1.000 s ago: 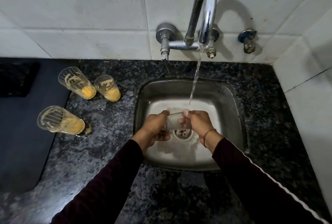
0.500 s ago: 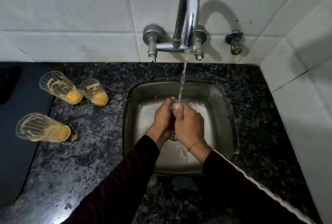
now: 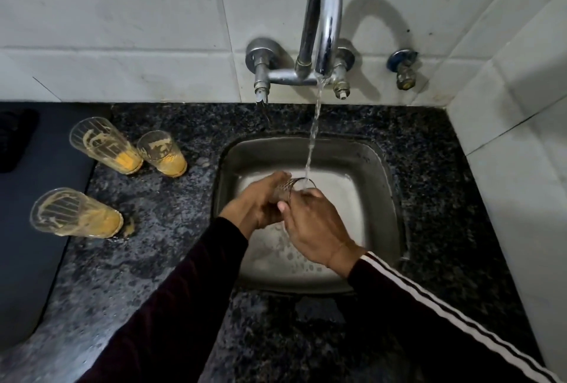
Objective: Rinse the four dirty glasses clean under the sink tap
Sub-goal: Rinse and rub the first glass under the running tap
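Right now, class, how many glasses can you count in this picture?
4. Three dirty ones on the counter left of the sink: back-left glass, back-right glass, front glass. A fourth glass held under the tap.

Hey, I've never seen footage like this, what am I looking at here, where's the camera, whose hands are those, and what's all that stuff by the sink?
There is no machine here: a person is washing up with bare hands. The single picture comes from a wide-angle camera worn on their head, looking forward and down, which is why the arms reach in from the bottom edge and the walls look bent.

The left hand and the right hand together hold one clear glass over the steel sink. It is tipped with its mouth toward the stream of water running from the tap.

On the dark speckled counter left of the sink stand three dirty glasses, each with yellow-orange dregs: two at the back and one nearer. They still await rinsing.
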